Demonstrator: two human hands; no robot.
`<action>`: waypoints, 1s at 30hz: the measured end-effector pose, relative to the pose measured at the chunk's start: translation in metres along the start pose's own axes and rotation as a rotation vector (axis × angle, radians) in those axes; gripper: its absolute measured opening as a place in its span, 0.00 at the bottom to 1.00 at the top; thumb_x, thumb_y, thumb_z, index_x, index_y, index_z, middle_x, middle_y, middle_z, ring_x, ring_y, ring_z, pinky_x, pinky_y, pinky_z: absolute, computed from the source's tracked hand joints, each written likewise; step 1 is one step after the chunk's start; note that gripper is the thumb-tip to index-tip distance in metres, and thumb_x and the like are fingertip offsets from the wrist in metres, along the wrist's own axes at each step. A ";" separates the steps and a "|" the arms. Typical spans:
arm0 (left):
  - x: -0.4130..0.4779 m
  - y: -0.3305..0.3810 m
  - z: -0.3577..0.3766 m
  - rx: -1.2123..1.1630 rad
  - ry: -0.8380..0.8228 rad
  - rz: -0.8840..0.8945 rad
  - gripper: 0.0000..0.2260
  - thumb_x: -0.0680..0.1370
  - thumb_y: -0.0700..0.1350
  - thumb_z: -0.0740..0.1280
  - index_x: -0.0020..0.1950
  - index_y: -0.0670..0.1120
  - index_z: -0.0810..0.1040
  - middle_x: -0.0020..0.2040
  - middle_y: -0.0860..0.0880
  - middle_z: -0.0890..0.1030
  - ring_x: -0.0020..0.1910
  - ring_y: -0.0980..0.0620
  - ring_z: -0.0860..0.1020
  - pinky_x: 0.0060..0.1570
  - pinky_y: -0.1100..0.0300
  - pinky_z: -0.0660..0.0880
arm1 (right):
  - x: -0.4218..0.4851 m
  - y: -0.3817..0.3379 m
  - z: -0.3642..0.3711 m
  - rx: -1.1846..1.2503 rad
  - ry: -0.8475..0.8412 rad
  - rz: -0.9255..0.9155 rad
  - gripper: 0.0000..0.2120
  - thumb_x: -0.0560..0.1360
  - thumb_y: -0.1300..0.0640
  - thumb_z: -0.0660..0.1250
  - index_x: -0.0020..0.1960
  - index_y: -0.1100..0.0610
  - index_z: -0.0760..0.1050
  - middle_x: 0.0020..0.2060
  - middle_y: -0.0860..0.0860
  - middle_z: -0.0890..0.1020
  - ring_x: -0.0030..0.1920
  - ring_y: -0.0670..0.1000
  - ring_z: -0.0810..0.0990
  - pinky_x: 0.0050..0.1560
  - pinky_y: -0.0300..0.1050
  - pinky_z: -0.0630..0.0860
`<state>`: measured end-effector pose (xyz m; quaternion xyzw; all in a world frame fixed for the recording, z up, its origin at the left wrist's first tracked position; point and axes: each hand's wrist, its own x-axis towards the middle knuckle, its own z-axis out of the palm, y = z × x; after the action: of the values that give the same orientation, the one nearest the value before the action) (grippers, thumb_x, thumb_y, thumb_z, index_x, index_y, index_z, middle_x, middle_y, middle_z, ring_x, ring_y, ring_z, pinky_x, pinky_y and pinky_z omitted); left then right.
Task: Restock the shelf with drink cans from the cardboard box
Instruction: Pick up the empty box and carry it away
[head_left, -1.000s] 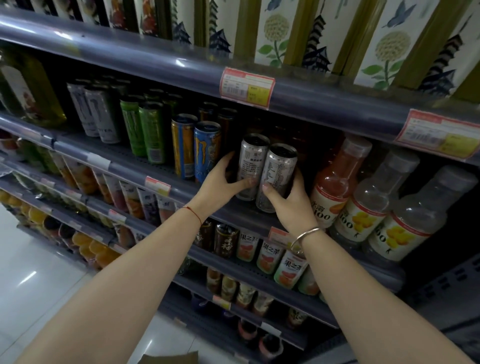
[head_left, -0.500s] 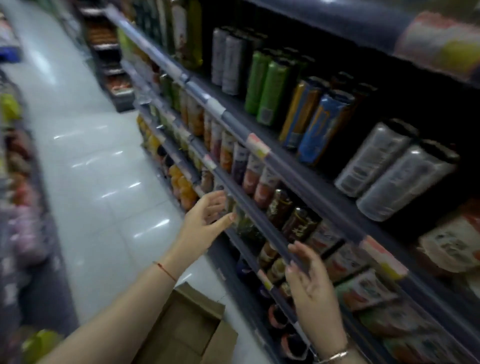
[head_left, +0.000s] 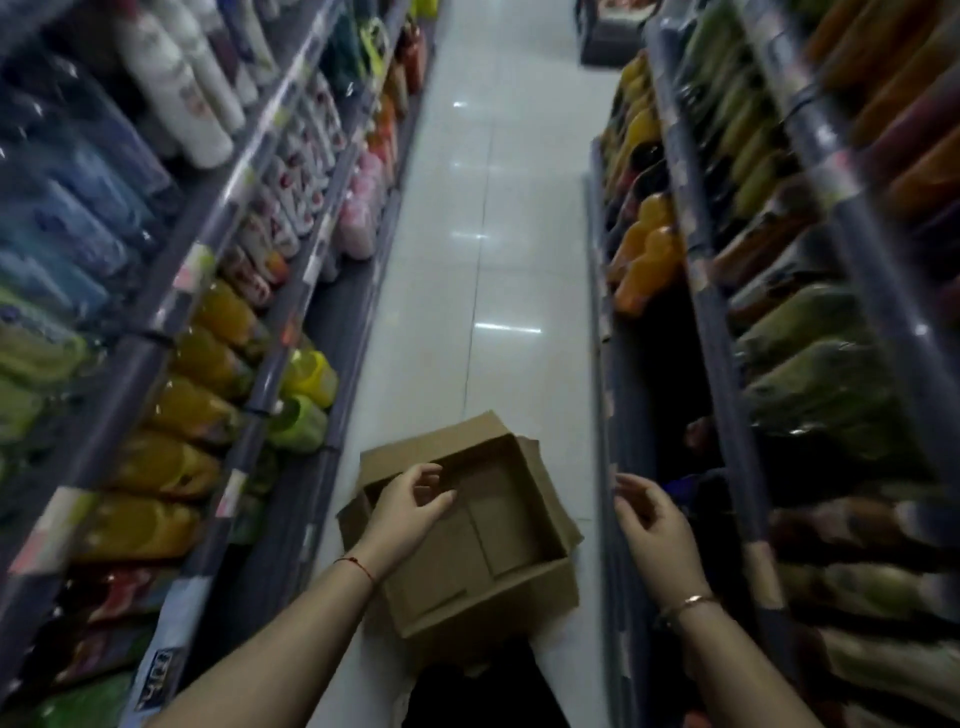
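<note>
An open cardboard box (head_left: 498, 577) lies on the white aisle floor below me, and I see only bare cardboard inside it, no cans. My left hand (head_left: 408, 506) hovers over the box's left rim, fingers loosely curled and holding nothing. My right hand (head_left: 657, 525) hangs to the right of the box, beside the lower edge of the drink shelf (head_left: 727, 374), fingers apart and holding nothing. The shelf's drinks are blurred by motion.
Shelves line both sides of a narrow aisle: bottles of cleaning products and orange liquids (head_left: 202, 358) on the left, drinks on the right. The glossy tiled floor (head_left: 498, 249) runs ahead between them. Something dark (head_left: 483, 691) sits just below the box.
Both hands left the two silver cans on the shelf and dropped toward the floor. My view swung left and down, from the can shelf to the aisle and the box.
</note>
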<state>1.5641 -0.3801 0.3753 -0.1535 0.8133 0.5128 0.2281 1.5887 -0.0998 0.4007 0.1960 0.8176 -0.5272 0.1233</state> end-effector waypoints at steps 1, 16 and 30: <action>0.013 -0.028 0.004 0.012 0.019 -0.020 0.16 0.75 0.46 0.71 0.62 0.48 0.74 0.56 0.50 0.78 0.56 0.52 0.77 0.53 0.62 0.73 | 0.018 0.021 0.014 -0.030 0.005 0.003 0.11 0.76 0.67 0.63 0.58 0.60 0.75 0.51 0.56 0.80 0.46 0.40 0.80 0.44 0.20 0.71; 0.167 -0.395 0.088 0.039 0.499 -0.215 0.26 0.75 0.46 0.70 0.71 0.46 0.66 0.73 0.47 0.58 0.71 0.44 0.62 0.68 0.48 0.67 | 0.234 0.313 0.177 -0.510 -0.047 -0.055 0.24 0.74 0.54 0.68 0.69 0.50 0.68 0.65 0.55 0.72 0.65 0.56 0.71 0.65 0.57 0.70; 0.188 -0.385 0.096 -0.210 0.568 -0.003 0.21 0.79 0.37 0.62 0.72 0.46 0.67 0.68 0.47 0.73 0.66 0.49 0.71 0.63 0.57 0.69 | 0.245 0.330 0.191 -0.291 -0.033 -0.035 0.27 0.75 0.68 0.63 0.72 0.53 0.65 0.63 0.53 0.76 0.58 0.48 0.74 0.59 0.45 0.70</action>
<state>1.6112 -0.4605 -0.0541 -0.3146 0.7867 0.5305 -0.0248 1.5171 -0.1063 -0.0469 0.1531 0.8864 -0.4085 0.1548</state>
